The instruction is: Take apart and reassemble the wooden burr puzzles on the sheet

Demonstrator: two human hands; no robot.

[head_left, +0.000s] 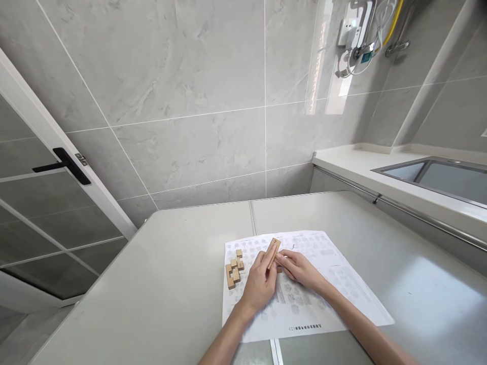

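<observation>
A printed paper sheet (304, 299) lies flat on the grey table (163, 284). Over its upper middle, my left hand (261, 281) is closed around a long wooden block (273, 251) that sticks up past the fingers. My right hand (299, 268) meets it from the right, fingers pinched against the lower part of the same block. Just left of my left hand, several small wooden puzzle pieces (234, 267) rest on the sheet's left edge, apart from both hands.
A counter with a sunken steel sink (437, 175) runs along the right, higher than the table. Grey tiled wall stands behind. A glazed door with a black handle (66, 165) is at the left. Pipes and a white socket (352, 30) hang at top right.
</observation>
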